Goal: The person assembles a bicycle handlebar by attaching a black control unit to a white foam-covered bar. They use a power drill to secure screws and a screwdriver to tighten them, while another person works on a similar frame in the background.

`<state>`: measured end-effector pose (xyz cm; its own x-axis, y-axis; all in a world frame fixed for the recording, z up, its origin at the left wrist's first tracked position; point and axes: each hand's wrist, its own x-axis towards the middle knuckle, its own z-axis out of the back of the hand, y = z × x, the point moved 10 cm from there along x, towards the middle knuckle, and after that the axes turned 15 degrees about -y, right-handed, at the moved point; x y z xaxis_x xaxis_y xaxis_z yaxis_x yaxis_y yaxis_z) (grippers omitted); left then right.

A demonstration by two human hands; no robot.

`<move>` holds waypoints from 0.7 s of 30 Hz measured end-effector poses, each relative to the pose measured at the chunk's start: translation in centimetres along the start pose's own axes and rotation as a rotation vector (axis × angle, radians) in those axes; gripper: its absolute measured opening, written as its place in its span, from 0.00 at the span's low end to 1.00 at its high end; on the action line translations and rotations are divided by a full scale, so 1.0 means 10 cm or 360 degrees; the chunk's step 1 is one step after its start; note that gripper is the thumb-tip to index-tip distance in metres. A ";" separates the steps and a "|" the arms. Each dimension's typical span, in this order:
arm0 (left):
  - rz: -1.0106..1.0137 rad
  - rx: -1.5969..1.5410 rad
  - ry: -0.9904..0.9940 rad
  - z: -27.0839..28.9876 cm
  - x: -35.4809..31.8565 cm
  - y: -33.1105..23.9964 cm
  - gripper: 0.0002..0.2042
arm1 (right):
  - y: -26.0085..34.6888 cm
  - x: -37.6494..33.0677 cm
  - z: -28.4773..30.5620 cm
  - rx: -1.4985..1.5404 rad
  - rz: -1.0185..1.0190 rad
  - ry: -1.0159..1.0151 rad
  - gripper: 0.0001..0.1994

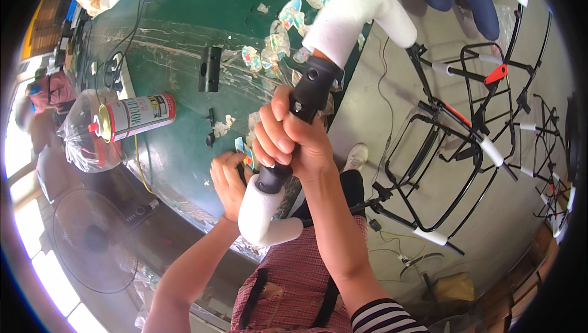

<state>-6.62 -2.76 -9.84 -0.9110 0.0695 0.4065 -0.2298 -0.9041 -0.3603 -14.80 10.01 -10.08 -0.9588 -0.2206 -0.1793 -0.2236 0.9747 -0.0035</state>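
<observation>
— Two hands logged; what does each grip?

— Right hand [291,140]: fingers wrapped tight round the black middle section of a curved bar [306,97], held up over the edge of the green surface [171,149]; left hand [229,183]: lower, fingers curled in against the bar's lower black end, just above the foam; whether that grip fully closes on it I cannot tell, the bar hides part of it.

— Bar, particulars?

— One item; black tube, white foam sleeve [361,17] on the upper bend, second white foam sleeve [263,213] on the lower bend; lower end near the person's red checked shirt.

— Surface contents?

— One spray can [131,117], white with red ends, lying on its side at the left; one clear plastic bag [86,131] beside it; one small black block [210,68] near the middle; several scraps of coloured film [278,42] scattered toward the far edge; cables along the left.

— Floor?

— Several black wire frames [465,143] with white foam pieces and an orange part, lying at the right; another person's dark trousers at the top right.
</observation>
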 end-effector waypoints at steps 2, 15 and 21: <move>-0.0023 -0.0015 -0.0037 0.02 0.08 -0.08 0.15 | 0.02 -0.03 0.04 -0.0080 0.0008 -0.0231 0.08; 0.0391 -0.0057 0.0117 -0.13 -0.28 0.44 0.22 | 0.13 -0.19 0.18 -0.0465 0.0169 -0.0946 0.11; 0.0302 0.0003 0.0123 -0.08 -0.23 0.32 0.23 | 0.07 -0.13 0.11 -0.0238 -0.0017 -0.0570 0.10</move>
<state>-5.56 -5.45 -12.55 -0.9615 -0.0702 0.2656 -0.0507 -0.9049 -0.4225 -13.47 11.05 -10.97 -0.8399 -0.1782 -0.5126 -0.2818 0.9505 0.1312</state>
